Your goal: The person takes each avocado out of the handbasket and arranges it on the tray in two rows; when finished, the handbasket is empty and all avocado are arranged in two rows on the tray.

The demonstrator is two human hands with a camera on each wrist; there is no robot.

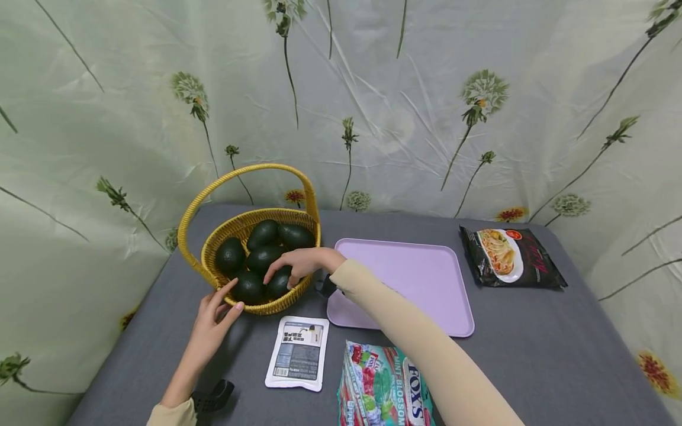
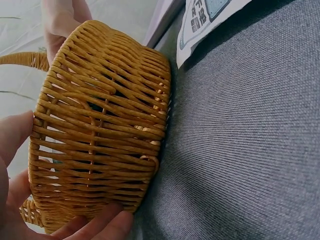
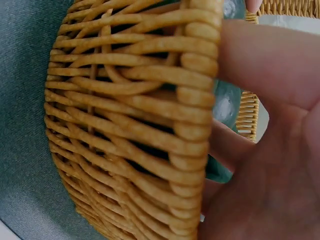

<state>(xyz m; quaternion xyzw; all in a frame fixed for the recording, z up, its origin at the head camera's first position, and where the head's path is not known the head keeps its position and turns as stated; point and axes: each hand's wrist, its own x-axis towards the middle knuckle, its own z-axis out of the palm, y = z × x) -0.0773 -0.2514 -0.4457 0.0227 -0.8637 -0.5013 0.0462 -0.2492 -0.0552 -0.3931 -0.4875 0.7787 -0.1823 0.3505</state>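
A yellow wicker basket (image 1: 274, 306) with a tall arched handle holds several dark green avocados (image 1: 249, 288). My left hand (image 1: 209, 325) grips its near left rim; in the left wrist view the thumb lies at the rim and the other fingers spread along the woven side (image 2: 100, 130). My right hand (image 1: 305, 261) reaches down inside, thumb and fingers bent round an avocado (image 1: 278, 285) at the near right. In the right wrist view, the basket wall (image 3: 135, 100) hides most of those fingertips.
A lilac tray (image 1: 426, 278) lies right of the basket. In front are a white printed pouch (image 1: 298, 354) and a FOX'S bag (image 1: 380, 384), partly under my right forearm. A black noodle packet (image 1: 514, 258) lies far right. Behind the grey table hangs a floral curtain (image 1: 394, 130).
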